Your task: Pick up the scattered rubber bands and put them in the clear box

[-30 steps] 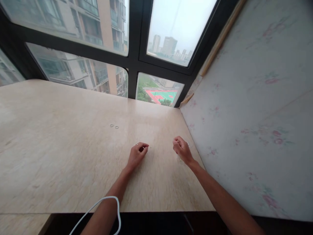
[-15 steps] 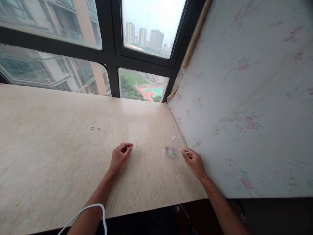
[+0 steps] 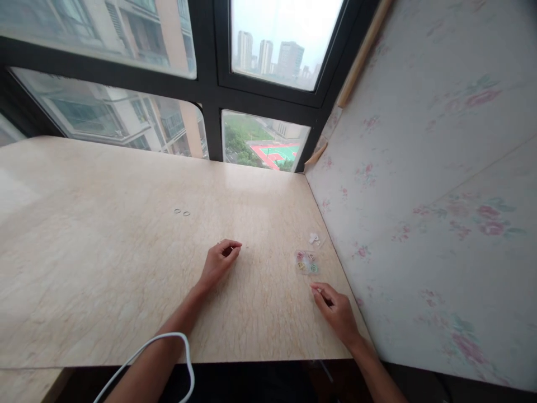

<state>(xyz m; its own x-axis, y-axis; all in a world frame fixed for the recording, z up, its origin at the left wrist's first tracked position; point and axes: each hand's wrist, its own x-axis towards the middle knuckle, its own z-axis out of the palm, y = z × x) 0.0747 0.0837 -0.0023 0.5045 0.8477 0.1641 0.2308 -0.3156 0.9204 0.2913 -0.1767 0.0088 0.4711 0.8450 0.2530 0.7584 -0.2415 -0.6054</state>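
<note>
My left hand rests on the marble-patterned surface, its thumb and fingertips pinched together; whatever is between them is too small to make out. A tiny speck lies just beyond those fingertips. My right hand is closed in a pinch on a thin pale stick, mostly hidden by the fingers. Just beyond it sits a small clear box with red, yellow and green ring-like pieces in its compartments. Behind the box lies a small white piece on something clear.
Two thin rings lie side by side farther back on the left. A white cable loops over my left forearm. The floral wall bounds the surface on the right, and a dark-framed window stands behind.
My right hand has drawn back from beside the clear box toward the front edge, still pinching. My left hand keeps its pose. The whole view has shifted a little.
</note>
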